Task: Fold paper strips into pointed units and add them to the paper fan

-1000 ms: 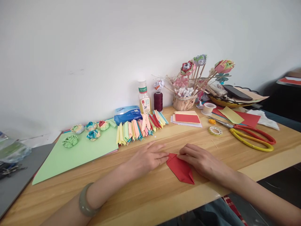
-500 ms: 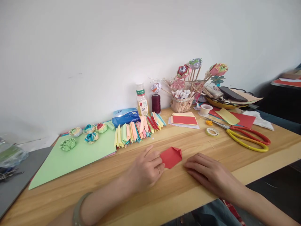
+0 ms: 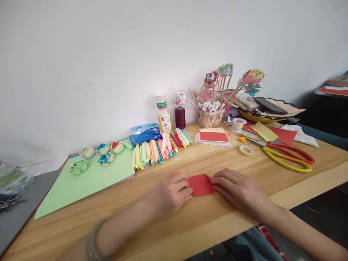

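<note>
Lying flat on the desk (image 3: 206, 219), just below the centre of the frame, the folded red paper (image 3: 199, 185) had its long axis running left to right. The left hand (image 3: 174, 191), fingers curled, held its left end; the right hand (image 3: 233, 186), equally near, touched its right corner, whether pinching or pressing I couldn't tell.

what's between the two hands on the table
A folded red paper lies between the left hand and the right hand, both touching it; this shows in the head view.
</note>
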`<state>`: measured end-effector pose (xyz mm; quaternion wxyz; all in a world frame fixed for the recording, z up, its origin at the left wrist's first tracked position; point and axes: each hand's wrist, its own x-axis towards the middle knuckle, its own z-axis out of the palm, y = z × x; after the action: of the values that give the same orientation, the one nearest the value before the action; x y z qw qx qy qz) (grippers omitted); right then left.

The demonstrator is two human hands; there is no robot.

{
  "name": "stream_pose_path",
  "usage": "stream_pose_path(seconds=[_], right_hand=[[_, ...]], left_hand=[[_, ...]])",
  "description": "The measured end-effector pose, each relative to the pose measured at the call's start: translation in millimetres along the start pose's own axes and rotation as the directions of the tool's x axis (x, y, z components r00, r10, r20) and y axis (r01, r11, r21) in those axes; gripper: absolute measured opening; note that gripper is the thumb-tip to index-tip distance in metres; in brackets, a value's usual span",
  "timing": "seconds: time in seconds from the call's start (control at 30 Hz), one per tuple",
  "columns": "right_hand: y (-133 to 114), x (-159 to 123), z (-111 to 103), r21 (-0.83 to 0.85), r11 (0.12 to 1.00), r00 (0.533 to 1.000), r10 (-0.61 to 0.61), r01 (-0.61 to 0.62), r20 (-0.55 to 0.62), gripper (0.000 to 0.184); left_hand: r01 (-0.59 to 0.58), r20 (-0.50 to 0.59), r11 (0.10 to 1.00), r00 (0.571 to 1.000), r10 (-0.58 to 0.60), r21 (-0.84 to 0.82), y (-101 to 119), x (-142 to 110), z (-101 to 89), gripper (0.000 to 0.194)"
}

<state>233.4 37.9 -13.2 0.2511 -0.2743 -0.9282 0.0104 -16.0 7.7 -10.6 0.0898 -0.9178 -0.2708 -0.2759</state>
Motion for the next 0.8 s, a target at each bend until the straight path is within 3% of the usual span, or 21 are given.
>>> stream_pose_path(seconds=[0.17,0.3,0.4,0.57,0.67,0.8], right_hand=[[1,1,-7,0.071,0.997,0.995,-0.035,0.029,0.094,0.017],[3,1,-11,0.091,0.995,0.988,-0.049,0.036,0.144,0.016],[4,-1,-9,0.046,0.996,0.990,-0.078,0.073,0.120,0.020],[5,0,-5,-0.083,0.971,0.968,-0.214,0.226,0.128,0.022],[5,0,-4,-0.107,0.970,0.971,-0.203,0.216,0.124,0.020],[4,0,-4,-0.092,0.981,0.981,-0.160,0.170,0.110,0.025]], left_hand=[[-0.089,-0.010,0.988,0.996,0.091,0.123,0,1,5.9,0.025],[-0.033,-0.008,0.992,0.999,0.034,0.124,2,2,3.6,0.025],[-0.014,-0.023,0.992,1.000,0.017,0.122,3,2,2.7,0.025],[-0.087,-0.040,0.978,0.995,0.096,0.190,3,1,8.9,0.023],[-0.044,0.009,0.991,0.999,0.043,0.127,2,1,11.7,0.024],[0.098,0.043,0.994,0.994,-0.100,0.041,5,3,10.2,0.021]])
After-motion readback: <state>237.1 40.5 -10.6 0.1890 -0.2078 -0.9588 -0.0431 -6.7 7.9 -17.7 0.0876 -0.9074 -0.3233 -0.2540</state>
